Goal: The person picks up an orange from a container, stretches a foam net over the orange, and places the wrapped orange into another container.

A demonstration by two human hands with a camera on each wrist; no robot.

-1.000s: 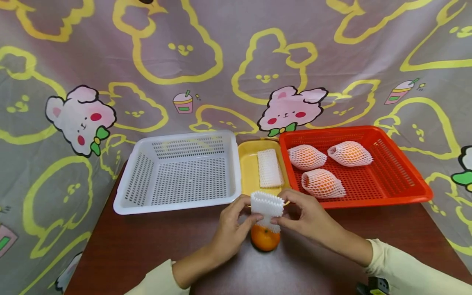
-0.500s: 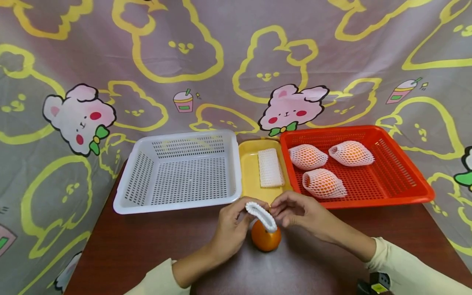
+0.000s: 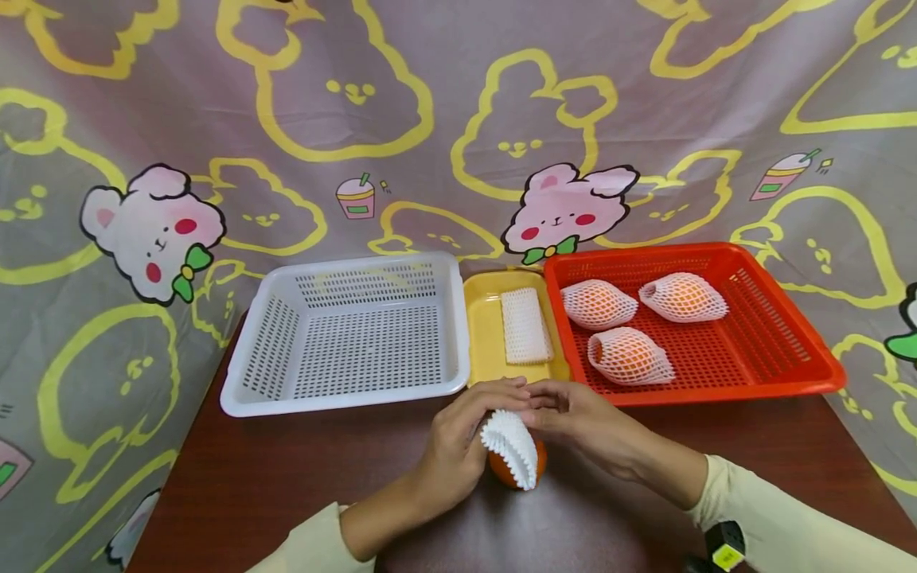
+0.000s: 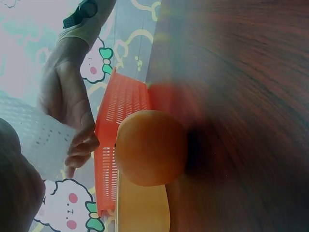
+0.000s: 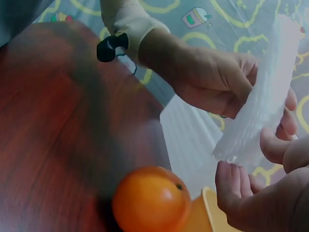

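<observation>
A white foam fruit net (image 3: 514, 439), flattened with its toothed open end toward me, is gripped by my left hand (image 3: 454, 450). My right hand (image 3: 591, 430) is at the net's other end; in the right wrist view its thumb and fingertips (image 5: 228, 180) meet the edge of the foam net (image 5: 263, 104). Below the net an unwrapped orange (image 3: 504, 473) sits on the table, partly covered by it in the head view. The left wrist view shows the whole orange (image 4: 152, 147) standing apart from the hands.
A white basket (image 3: 344, 395) stands at the left. Beside it, a yellow tray (image 3: 483, 350) holds another foam net (image 3: 526, 326). At the right, a red basket (image 3: 759, 390) contains several net-wrapped oranges (image 3: 630, 356). A patterned cloth (image 3: 430, 103) hangs behind.
The net has turned from upright between both hands to tilted, its open end now facing me and lower over the orange. The right hand has shifted to the net's far end.
</observation>
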